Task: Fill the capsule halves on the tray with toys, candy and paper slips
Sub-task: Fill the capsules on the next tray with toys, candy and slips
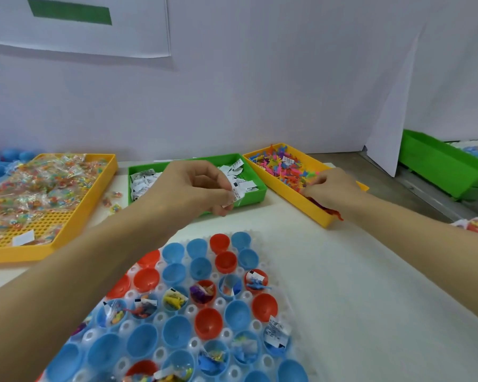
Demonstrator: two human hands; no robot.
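Beyond the capsule tray (301, 351), the left hand (196, 188) pinches paper slips (233, 195) over the green bin (257, 194) while the right hand (329, 188) grasps toys (282, 166), so loosely stacked slips could slide apart and drop outside the capsule halves (174, 274).

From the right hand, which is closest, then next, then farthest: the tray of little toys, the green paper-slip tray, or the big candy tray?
Going by the head view:
1. Toy tray, yellow, at the right; the right hand reaches into it.
2. Paper-slip tray, green, in the middle, to the hand's left.
3. Candy tray, yellow, far left.
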